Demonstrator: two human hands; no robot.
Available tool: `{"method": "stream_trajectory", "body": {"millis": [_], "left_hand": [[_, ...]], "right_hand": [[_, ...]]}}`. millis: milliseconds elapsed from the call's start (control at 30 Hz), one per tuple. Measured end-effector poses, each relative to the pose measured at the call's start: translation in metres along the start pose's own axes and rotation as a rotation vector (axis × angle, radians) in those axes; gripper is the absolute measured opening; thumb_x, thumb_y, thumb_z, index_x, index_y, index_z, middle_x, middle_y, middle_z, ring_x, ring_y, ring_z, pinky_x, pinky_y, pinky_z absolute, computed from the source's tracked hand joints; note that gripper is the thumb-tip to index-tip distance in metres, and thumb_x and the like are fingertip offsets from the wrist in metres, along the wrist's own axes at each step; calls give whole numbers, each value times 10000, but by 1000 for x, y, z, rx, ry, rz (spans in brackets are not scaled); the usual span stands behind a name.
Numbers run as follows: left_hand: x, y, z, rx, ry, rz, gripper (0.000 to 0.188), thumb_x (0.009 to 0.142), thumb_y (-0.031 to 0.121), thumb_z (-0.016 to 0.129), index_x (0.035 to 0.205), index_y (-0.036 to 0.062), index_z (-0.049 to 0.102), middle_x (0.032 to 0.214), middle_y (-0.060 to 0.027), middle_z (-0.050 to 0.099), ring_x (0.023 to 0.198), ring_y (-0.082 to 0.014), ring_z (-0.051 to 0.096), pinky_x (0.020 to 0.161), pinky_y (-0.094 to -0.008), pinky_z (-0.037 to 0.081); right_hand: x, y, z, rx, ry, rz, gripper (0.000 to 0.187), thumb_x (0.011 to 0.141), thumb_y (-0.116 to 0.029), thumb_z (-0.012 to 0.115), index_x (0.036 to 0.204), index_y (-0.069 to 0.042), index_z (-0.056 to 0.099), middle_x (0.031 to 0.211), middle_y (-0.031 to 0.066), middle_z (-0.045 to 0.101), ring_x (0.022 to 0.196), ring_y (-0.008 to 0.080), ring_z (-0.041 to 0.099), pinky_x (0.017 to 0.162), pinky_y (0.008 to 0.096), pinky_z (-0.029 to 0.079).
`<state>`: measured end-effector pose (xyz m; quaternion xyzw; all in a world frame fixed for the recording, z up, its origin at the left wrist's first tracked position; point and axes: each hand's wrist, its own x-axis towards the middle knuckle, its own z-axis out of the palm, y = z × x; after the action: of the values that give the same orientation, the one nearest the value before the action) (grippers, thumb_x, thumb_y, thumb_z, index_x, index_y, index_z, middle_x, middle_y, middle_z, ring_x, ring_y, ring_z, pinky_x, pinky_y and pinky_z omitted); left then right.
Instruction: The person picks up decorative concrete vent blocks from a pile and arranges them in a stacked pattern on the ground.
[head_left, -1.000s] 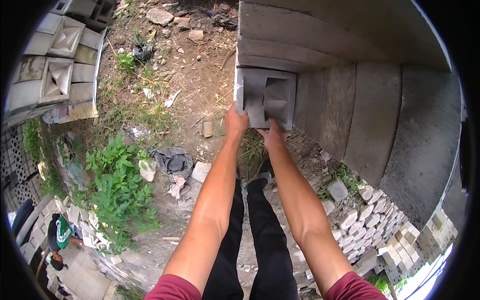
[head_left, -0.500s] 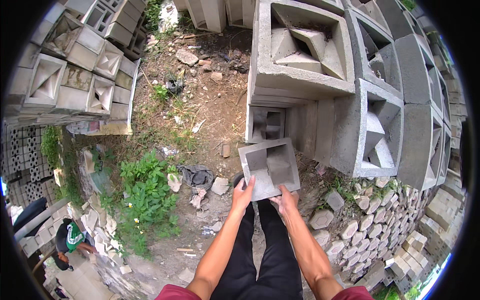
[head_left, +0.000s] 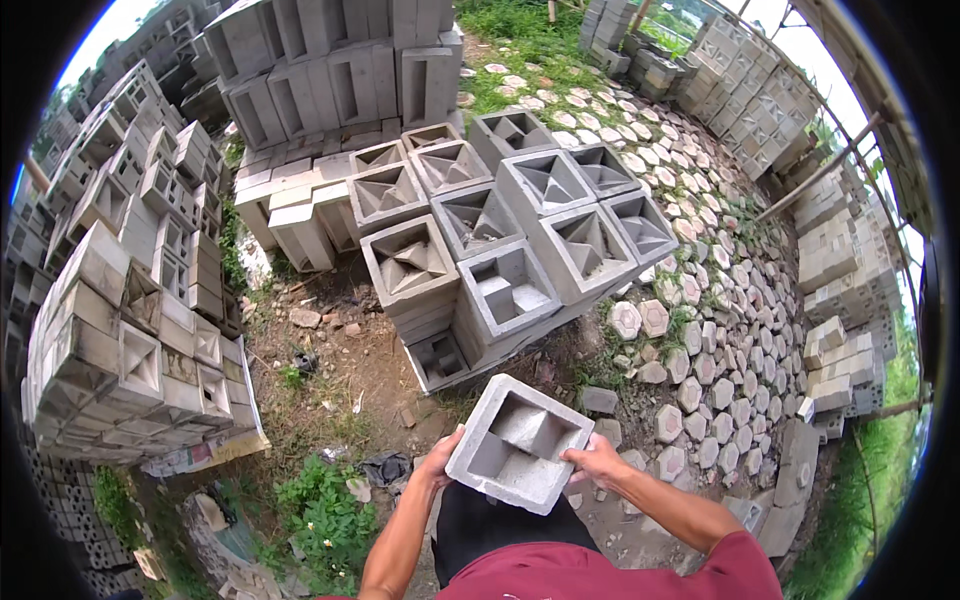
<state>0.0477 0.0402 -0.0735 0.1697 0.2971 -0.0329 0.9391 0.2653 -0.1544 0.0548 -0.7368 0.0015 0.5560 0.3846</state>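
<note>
A square grey concrete ventilation block (head_left: pixel 527 428) with a slanted relief in its hollow is held in front of my legs, its open face turned up. My left hand (head_left: pixel 440 458) grips its left edge, the fingers mostly hidden behind it. On the opposite side my right hand (head_left: pixel 597 460) is closed round the edge, thumb on the rim. Just beyond stands a stack of similar blocks (head_left: pixel 412 262), and a lower block (head_left: pixel 437 362) sits at the stack's near left foot.
Block stacks (head_left: pixel 140 360) line the left, with tall hollow blocks (head_left: pixel 350 90) at the back. Hexagonal pavers (head_left: pixel 690 390) cover the ground at right. Near my left are a leafy plant (head_left: pixel 325 510) and a crumpled dark bag (head_left: pixel 385 468). Rubble (head_left: pixel 305 318) lies on the soil.
The block has come up closer to me and turned in my hands, both still holding it. My view has lifted, showing more of the yard and the stack's far side.
</note>
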Motion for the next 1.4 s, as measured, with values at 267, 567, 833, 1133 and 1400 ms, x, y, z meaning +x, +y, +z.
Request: {"method": "stream_trajectory", "body": {"millis": [267, 567, 833, 1133, 1400], "left_hand": [[-54, -13, 150, 9, -189, 55, 663, 877, 566, 444, 1227, 5, 503, 1153, -148, 586, 1029, -262, 586, 890, -401, 476], [53, -103, 211, 488, -274, -37, 569, 927, 485, 431, 1248, 16, 480, 1141, -105, 593, 985, -222, 600, 842, -397, 494], [89, -222, 302, 728, -500, -371, 549, 955, 465, 351, 1245, 21, 492, 1158, -111, 582, 1012, -230, 586, 864, -372, 491], [100, -380, 372, 892, -513, -534, 405, 936, 341, 381, 1108, 30, 575, 973, -106, 639, 827, -228, 647, 732, -365, 551], [123, -504, 439, 1122, -713, -958, 569, 936, 501, 342, 1186, 25, 526, 1074, -133, 612, 929, -262, 618, 816, -386, 518]], "right_hand": [[-149, -8, -85, 191, 78, -273, 513, 875, -399, 560, 1219, -28, 481, 1000, 103, 625, 782, 190, 620, 643, 333, 525], [-46, 180, -111, 1391, -94, -581, 669, 905, -592, 359, 1312, -67, 436, 1154, 115, 570, 938, 241, 587, 798, 393, 497], [-152, 303, -176, 1412, 403, -855, 671, 916, -588, 328, 1329, -67, 422, 1195, 110, 551, 1071, 222, 534, 901, 346, 451], [-249, 410, -168, 1511, 1028, -869, 747, 901, -606, 359, 1404, -55, 317, 1389, 108, 396, 1229, 223, 416, 1024, 331, 323], [-310, 454, -173, 1867, 1398, -869, 651, 908, -577, 348, 1290, -61, 455, 1167, 111, 546, 997, 232, 571, 818, 366, 497]]}}
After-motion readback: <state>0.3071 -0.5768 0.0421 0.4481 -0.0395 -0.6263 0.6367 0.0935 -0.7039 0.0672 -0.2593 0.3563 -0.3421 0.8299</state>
